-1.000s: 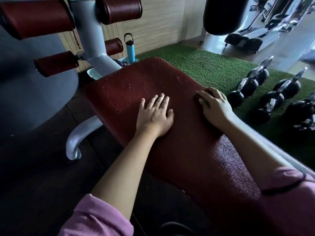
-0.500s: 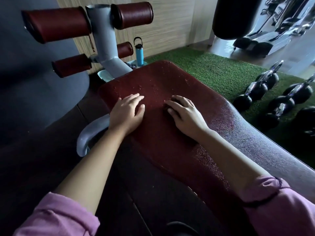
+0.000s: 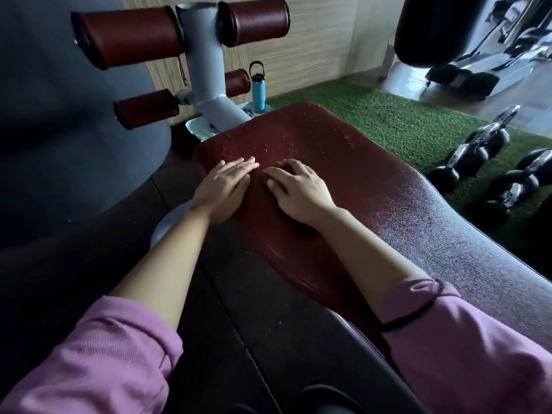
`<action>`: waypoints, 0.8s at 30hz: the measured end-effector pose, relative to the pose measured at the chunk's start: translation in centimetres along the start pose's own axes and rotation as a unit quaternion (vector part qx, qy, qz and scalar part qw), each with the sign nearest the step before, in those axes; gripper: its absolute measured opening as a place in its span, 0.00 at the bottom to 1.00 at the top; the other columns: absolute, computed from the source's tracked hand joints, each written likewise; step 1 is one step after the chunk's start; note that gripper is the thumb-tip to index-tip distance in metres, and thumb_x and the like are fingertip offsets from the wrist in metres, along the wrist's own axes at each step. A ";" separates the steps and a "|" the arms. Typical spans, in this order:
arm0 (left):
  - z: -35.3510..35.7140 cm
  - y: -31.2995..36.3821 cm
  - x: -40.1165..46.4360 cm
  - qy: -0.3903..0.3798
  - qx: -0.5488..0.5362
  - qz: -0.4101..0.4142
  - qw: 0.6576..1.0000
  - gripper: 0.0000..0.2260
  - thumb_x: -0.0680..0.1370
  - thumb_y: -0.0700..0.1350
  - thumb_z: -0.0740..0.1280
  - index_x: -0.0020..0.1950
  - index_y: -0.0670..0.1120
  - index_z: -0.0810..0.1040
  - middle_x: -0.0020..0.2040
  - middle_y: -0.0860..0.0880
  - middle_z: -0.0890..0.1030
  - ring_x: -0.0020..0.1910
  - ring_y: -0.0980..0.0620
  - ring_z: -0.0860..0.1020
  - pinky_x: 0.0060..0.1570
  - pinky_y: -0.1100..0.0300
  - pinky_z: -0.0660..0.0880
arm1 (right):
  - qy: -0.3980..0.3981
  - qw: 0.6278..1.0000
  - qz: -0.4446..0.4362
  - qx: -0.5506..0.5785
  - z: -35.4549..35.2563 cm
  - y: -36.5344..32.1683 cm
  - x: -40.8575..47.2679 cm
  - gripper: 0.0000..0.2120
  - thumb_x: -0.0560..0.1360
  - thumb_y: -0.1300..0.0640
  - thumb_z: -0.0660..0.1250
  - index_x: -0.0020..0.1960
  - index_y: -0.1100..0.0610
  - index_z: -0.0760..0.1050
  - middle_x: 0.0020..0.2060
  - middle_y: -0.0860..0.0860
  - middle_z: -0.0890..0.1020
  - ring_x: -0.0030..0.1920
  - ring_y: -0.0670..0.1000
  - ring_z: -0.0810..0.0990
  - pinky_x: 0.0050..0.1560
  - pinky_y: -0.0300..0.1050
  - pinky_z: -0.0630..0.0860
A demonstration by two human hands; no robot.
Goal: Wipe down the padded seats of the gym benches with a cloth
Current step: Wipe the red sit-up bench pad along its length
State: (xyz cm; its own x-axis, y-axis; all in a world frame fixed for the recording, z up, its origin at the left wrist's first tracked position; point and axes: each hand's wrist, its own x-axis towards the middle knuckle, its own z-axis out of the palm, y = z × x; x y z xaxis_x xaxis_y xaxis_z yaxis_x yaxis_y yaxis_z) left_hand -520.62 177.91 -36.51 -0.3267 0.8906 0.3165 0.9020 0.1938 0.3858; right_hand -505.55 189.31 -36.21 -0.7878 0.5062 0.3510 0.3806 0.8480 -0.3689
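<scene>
The dark red padded bench seat (image 3: 352, 156) slopes away from me, with water droplets (image 3: 268, 147) scattered over its far end. My left hand (image 3: 222, 189) lies flat on the pad near its left edge, fingers straight and together. Just to its right, my right hand (image 3: 298, 189) rests on the pad with its fingers arched over a small dark cloth (image 3: 264, 176). Only a sliver of the cloth shows under the fingertips. The two hands almost touch.
The pale grey bench post (image 3: 203, 70) with red roller pads (image 3: 128, 37) rises beyond the seat. A blue water bottle (image 3: 257, 88) stands behind it. Black dumbbells (image 3: 478, 150) lie on green turf (image 3: 388, 121) to the right. A dark punching bag (image 3: 424, 28) hangs at upper right.
My right hand has slid with the cloth from the pad's right edge leftward and toward the far end. The left hand moved to the left edge.
</scene>
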 end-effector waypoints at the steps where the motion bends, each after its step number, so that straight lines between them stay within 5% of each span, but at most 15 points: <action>1: -0.2 -0.4 0.0 -0.005 0.008 0.009 1.000 0.24 0.80 0.52 0.47 0.72 0.47 0.68 0.74 0.49 0.66 0.74 0.52 0.60 0.72 0.59 0.48 | -0.008 1.000 -0.016 0.006 0.4 -0.8 0.0 0.17 0.80 0.47 0.59 0.68 0.44 0.72 0.68 0.55 0.71 0.70 0.57 0.67 0.69 0.48 0.64; 8: 0.8 -1.0 0.1 0.034 0.048 -0.003 0.998 0.24 0.78 0.52 0.47 0.71 0.52 0.69 0.74 0.52 0.66 0.75 0.53 0.57 0.73 0.57 0.44 | -0.062 0.987 -0.149 0.011 -1.6 1.8 -4.4 0.18 0.79 0.42 0.55 0.67 0.40 0.72 0.68 0.49 0.71 0.69 0.49 0.69 0.70 0.44 0.66; 14: 1.3 -1.1 0.0 0.061 0.038 0.005 0.997 0.26 0.78 0.55 0.46 0.71 0.50 0.70 0.73 0.51 0.68 0.74 0.51 0.60 0.73 0.56 0.46 | -0.031 0.996 -0.081 -0.004 -3.1 6.8 -2.4 0.18 0.78 0.42 0.58 0.66 0.42 0.74 0.66 0.49 0.72 0.67 0.51 0.72 0.69 0.47 0.68; 19: 1.2 -1.2 -0.1 0.080 -0.015 0.002 0.997 0.22 0.81 0.48 0.48 0.73 0.43 0.66 0.72 0.47 0.69 0.74 0.50 0.61 0.72 0.60 0.45 | -0.025 0.999 -0.014 -0.031 0.0 2.4 1.3 0.17 0.81 0.45 0.57 0.69 0.42 0.70 0.70 0.54 0.68 0.71 0.56 0.65 0.71 0.47 0.61; 24: 1.4 -1.5 -0.1 0.081 -0.038 -0.005 0.996 0.25 0.81 0.49 0.45 0.73 0.43 0.66 0.72 0.46 0.69 0.74 0.50 0.61 0.73 0.58 0.47 | -0.011 0.992 -0.128 0.017 1.2 -1.8 -1.1 0.18 0.78 0.47 0.58 0.64 0.49 0.77 0.64 0.57 0.75 0.65 0.58 0.73 0.67 0.51 0.69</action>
State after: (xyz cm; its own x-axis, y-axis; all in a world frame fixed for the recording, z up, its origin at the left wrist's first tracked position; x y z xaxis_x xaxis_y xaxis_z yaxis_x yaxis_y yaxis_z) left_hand -521.57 178.13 -38.37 -0.3829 0.8089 0.4461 0.8763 0.1652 0.4526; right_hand -505.95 187.00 -36.99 -0.8666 0.2721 0.4184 0.1517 0.9422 -0.2986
